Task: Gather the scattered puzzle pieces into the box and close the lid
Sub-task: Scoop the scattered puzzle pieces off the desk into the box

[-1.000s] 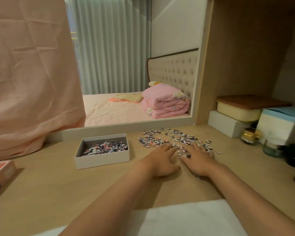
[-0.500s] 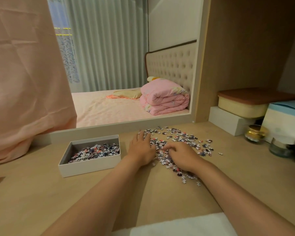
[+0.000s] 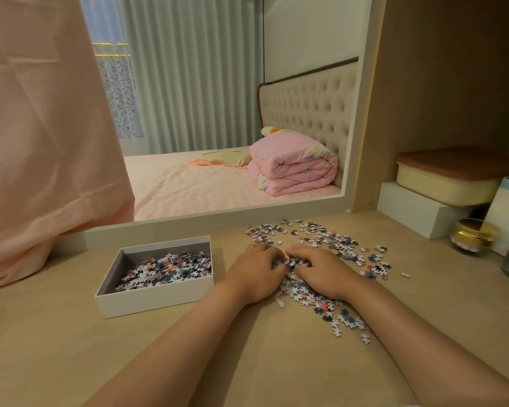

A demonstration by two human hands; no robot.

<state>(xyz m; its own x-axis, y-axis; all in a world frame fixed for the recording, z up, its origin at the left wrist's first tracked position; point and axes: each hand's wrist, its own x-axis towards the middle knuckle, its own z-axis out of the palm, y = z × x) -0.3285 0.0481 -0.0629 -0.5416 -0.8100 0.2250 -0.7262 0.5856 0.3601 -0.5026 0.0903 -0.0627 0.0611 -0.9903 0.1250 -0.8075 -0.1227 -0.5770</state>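
Cupping puzzle pieces (image 3: 309,296) between curled left hand (image 3: 254,273) and right hand (image 3: 322,271) to lift a heap | open part-filled box (image 3: 156,298) at 9 o'clock, near for short carry | strays at 1, 5 o'clock

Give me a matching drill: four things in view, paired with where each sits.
Things:
1. white box
2. gold-lidded jar
3. pink quilt
4. cream container

Places:
A. on the bed
B. left of the loose puzzle pieces
C. atop a white block
D. right of the loose puzzle pieces, on the desk

Pairs: 1-B, 2-D, 3-A, 4-C
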